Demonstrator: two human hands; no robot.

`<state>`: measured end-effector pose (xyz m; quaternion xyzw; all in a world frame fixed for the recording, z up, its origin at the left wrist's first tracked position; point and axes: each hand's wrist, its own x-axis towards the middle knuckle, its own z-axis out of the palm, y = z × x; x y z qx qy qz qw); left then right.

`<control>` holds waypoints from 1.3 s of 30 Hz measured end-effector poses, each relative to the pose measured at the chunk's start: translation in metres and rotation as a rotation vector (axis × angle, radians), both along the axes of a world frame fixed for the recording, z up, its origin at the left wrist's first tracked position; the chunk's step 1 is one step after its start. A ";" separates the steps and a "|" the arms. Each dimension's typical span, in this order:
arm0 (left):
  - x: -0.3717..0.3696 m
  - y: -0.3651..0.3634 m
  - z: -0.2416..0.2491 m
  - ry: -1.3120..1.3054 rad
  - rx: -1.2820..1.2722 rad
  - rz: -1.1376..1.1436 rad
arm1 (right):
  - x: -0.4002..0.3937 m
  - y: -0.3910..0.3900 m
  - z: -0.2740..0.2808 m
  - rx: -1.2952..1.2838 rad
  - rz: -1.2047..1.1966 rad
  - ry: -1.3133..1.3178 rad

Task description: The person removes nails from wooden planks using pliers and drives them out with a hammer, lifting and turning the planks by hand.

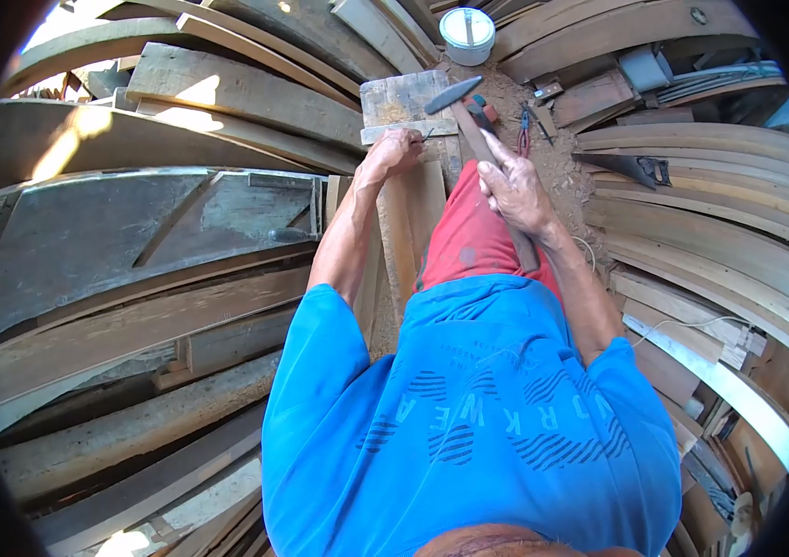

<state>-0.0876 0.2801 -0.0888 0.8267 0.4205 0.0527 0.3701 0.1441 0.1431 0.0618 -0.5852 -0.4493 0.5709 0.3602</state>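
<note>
My right hand [517,195] is wrapped round the wooden handle of a hammer [473,130]. Its dark metal head is raised beside the wooden block, and the handle's end reaches back over my red shorts. My left hand [396,151] rests at the near edge of the worn wooden block [404,100], fingers pinched together. A thin dark nail [428,135] sticks out at those fingertips; how it is gripped is partly hidden. Below that hand, a long wooden board [404,218] runs back toward my body.
Pliers with red handles [523,135] lie on the sawdust-covered floor to the right. Beyond them is a handsaw [627,169] by stacked planks [701,176]. A white lidded bucket [467,37] stands ahead. More timber [246,102] and a grey panel [153,227] fill the left.
</note>
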 end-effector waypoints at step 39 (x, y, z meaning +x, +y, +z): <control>-0.030 -0.124 0.009 -0.233 0.297 0.610 | -0.001 -0.025 -0.009 0.308 0.209 -0.421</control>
